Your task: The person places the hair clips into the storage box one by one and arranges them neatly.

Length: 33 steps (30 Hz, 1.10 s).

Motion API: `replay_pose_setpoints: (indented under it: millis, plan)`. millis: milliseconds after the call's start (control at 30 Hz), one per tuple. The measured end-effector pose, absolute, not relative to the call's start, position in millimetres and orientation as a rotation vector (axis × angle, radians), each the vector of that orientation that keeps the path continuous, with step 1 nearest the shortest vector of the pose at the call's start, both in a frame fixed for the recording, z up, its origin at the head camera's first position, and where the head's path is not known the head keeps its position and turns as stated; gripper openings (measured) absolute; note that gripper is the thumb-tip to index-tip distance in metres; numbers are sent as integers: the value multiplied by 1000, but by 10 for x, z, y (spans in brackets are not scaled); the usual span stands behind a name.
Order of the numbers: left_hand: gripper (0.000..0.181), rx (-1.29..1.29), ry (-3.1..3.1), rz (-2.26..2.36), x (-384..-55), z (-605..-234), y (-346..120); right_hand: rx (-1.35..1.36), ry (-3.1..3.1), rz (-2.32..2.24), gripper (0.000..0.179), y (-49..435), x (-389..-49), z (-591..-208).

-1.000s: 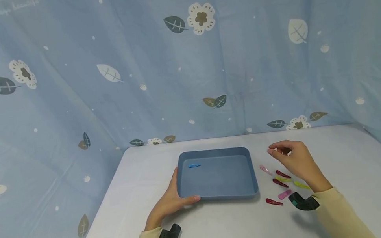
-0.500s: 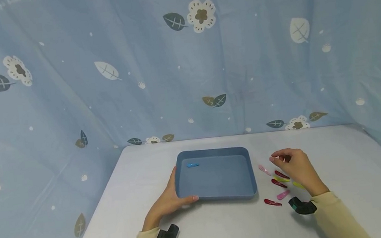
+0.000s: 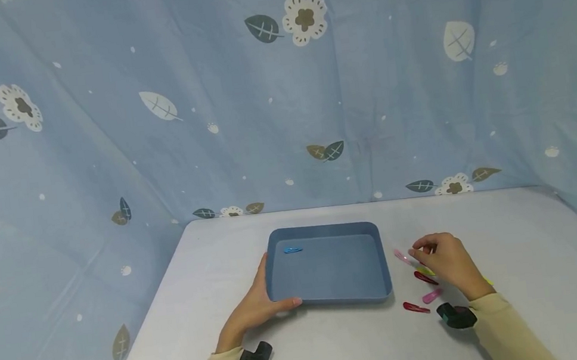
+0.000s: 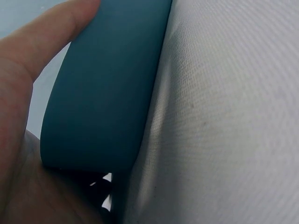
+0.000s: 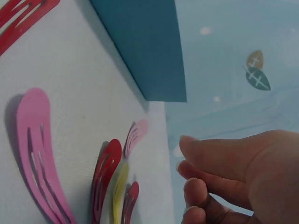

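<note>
My left hand [image 3: 256, 301] grips the near left corner of a shallow blue tray [image 3: 327, 268], thumb along the front wall and fingers at the left side. Inside the tray lies a blue hair clip [image 3: 293, 249]. My right hand [image 3: 449, 262] hovers over several snap hair clips right of the tray, its fingers loosely bent and nothing between them. A light pink clip [image 3: 402, 256], a yellow clip [image 3: 426, 271], a dark red clip [image 3: 426, 278], a pink clip [image 5: 39, 149] and a red clip [image 3: 416, 307] lie there. The right hand partly hides others.
A white cloth covers the table [image 3: 342, 353]. Behind it and along both sides hangs a blue patterned curtain [image 3: 238, 120]. Black wrist cameras sit on the left wrist [image 3: 256, 355] and right wrist [image 3: 456, 315].
My right hand has come down and nearer, toward the clips, now covering part of them. The left hand and the tray stay about where they were.
</note>
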State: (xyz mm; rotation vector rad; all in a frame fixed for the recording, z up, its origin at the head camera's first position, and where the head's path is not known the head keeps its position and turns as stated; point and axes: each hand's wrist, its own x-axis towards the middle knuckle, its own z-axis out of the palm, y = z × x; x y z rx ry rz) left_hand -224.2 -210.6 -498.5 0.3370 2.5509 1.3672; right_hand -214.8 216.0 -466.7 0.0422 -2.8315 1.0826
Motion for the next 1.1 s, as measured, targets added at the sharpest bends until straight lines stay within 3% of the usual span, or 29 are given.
replay_pose_setpoints:
  millis: [433, 1100]
  plan:
    - [138, 316, 2543, 1334, -2250, -4978, -2110, -65, -2946, 1152, 22, 2188, -2169, -4711]
    - [139, 327, 2525, 1357, -2263, -4984, -2113, 56, -3038, 1052, 13, 2171, -2204, -4783]
